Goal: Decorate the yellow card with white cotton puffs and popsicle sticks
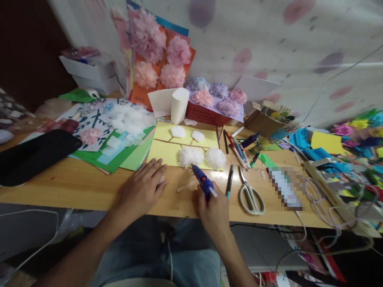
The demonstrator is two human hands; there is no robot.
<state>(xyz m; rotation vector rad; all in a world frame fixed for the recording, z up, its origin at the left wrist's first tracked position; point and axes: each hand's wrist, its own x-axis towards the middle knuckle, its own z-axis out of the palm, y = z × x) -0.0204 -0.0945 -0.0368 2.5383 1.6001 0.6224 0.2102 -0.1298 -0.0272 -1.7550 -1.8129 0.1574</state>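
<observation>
My right hand (214, 209) grips a blue glue gun (202, 182) whose nozzle points up toward a white tissue pom-pom (190, 156) on a yellow paper sheet (167, 149). A second white pom-pom (215, 158) and two flat white pieces lie on the same sheet. My left hand (143, 187) rests palm down on the wooden table (77, 185), fingers stretched toward the sheet's lower edge, with a small white piece (162, 179) showing under the fingertips. A thin wooden stick (187, 185) lies between my hands.
Scissors (250, 193) and several pens (237, 149) lie right of the sheet. A red basket (206, 114) with paper flowers, a rolled white paper (179, 104), white fluff (130, 117), green sheets (119, 155), a black pouch (32, 155), and colourful scraps with cables at right crowd the table.
</observation>
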